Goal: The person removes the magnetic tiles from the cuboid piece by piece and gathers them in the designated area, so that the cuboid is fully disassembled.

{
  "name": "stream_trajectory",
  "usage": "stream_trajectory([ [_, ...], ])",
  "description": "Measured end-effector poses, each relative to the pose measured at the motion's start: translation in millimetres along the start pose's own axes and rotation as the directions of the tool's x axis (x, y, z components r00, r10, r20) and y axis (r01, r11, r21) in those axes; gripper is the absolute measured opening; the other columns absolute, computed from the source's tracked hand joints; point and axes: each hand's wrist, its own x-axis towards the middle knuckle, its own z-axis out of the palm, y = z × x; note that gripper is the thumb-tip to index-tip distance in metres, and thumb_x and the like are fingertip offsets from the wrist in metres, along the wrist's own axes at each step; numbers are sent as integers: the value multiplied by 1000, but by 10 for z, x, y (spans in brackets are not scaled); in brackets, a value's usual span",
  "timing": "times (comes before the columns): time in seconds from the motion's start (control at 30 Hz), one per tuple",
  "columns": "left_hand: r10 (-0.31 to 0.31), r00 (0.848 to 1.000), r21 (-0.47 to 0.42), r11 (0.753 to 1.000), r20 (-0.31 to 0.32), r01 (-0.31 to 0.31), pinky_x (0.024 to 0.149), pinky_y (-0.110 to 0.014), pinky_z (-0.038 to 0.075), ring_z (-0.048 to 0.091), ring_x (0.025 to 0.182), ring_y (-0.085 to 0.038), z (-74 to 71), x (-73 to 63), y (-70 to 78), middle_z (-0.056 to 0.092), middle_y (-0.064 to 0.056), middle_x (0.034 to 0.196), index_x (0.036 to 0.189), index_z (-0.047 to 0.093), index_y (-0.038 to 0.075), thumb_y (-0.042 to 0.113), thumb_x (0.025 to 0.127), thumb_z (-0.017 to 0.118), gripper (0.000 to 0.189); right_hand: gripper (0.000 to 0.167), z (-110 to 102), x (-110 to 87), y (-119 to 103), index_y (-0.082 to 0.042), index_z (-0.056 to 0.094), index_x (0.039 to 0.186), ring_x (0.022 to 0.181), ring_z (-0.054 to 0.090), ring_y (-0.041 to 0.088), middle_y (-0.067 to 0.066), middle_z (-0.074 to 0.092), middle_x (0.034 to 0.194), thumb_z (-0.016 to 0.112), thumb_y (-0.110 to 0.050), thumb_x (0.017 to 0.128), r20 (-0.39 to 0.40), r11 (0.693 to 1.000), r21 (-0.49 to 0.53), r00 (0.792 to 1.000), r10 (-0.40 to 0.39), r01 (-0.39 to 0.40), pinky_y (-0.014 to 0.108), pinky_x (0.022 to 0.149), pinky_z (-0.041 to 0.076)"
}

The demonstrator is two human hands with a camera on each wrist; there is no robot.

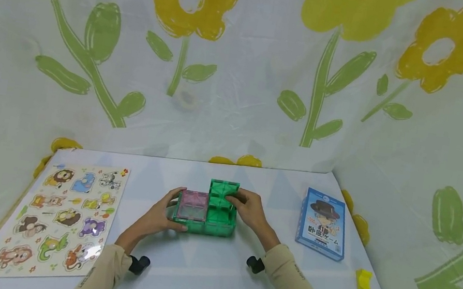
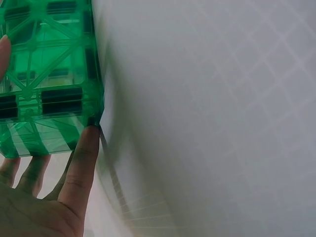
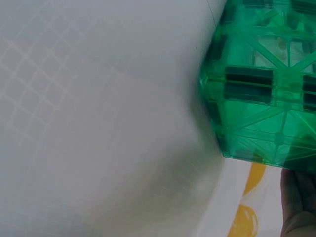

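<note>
A block of see-through green magnetic tiles (image 1: 198,228) stands mid-table, with a pink tile (image 1: 194,199) on its lower left top. On its right side rises a taller green section (image 1: 224,187). My left hand (image 1: 156,216) grips the left end, thumb at the front and fingers round the side and back; the left wrist view shows its fingers (image 2: 80,173) against the green wall. With my right hand (image 1: 254,212) I hold the taller section by its right side, one digit over the front. Part of that hand (image 3: 298,207) shows under the green tiles in the right wrist view.
An animal puzzle board (image 1: 68,216) lies at the left of the white table (image 1: 205,278). To the right are a blue card-game box (image 1: 323,225) and a small yellow piece (image 1: 365,283) near the edge. Flower-printed cloth (image 1: 240,77) walls the back and sides.
</note>
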Motion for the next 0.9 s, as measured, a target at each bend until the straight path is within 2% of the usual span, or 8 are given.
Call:
stream_trajectory([
  [0.23,-3,1000,-4,1000,1,3,113,-74,28,28,148,-51,-13,-4,5,25,-19,165,159,21,22,21,71,92,113,14,4,36,-2,-9,75,99,97,74,22,10,79,101,68,-20,96,-73,1000,5,997,-4,4,28,79,58],
  [0.37,-4,1000,-5,1000,8,4,113,-74,29,28,148,-52,-4,7,-4,24,-19,165,159,21,22,21,71,92,113,20,-86,54,54,-4,73,104,94,76,26,18,77,104,62,-20,100,-114,995,88,992,62,-52,31,84,61],
  [0.47,-6,1000,-13,1000,10,7,113,-73,30,27,149,-51,2,4,-17,23,-19,166,159,21,23,22,71,92,113,23,-201,33,128,-2,71,107,90,76,27,20,76,103,58,-21,102,-153,986,114,979,138,-122,34,87,62],
  [0.57,-17,1000,-26,1000,5,17,114,-73,29,27,150,-49,-1,-10,-30,22,-16,167,159,21,26,25,71,92,113,26,-324,-6,227,0,68,114,86,75,26,20,76,99,57,-20,103,-200,977,82,957,209,-197,34,82,63],
  [0.73,-20,1000,-43,999,7,20,114,-73,28,25,151,-48,-8,-11,-33,21,-14,167,158,22,27,26,70,92,113,41,-544,-61,387,2,55,138,78,75,23,22,76,97,54,-22,104,-258,940,22,907,334,-340,30,72,62],
  [0.9,-17,1000,-46,999,11,17,114,-73,28,25,151,-48,7,5,-46,22,-14,167,158,21,27,26,71,92,113,51,-699,-102,501,2,45,148,66,68,8,17,75,90,55,-22,103,-273,882,107,839,470,-459,23,66,59],
])
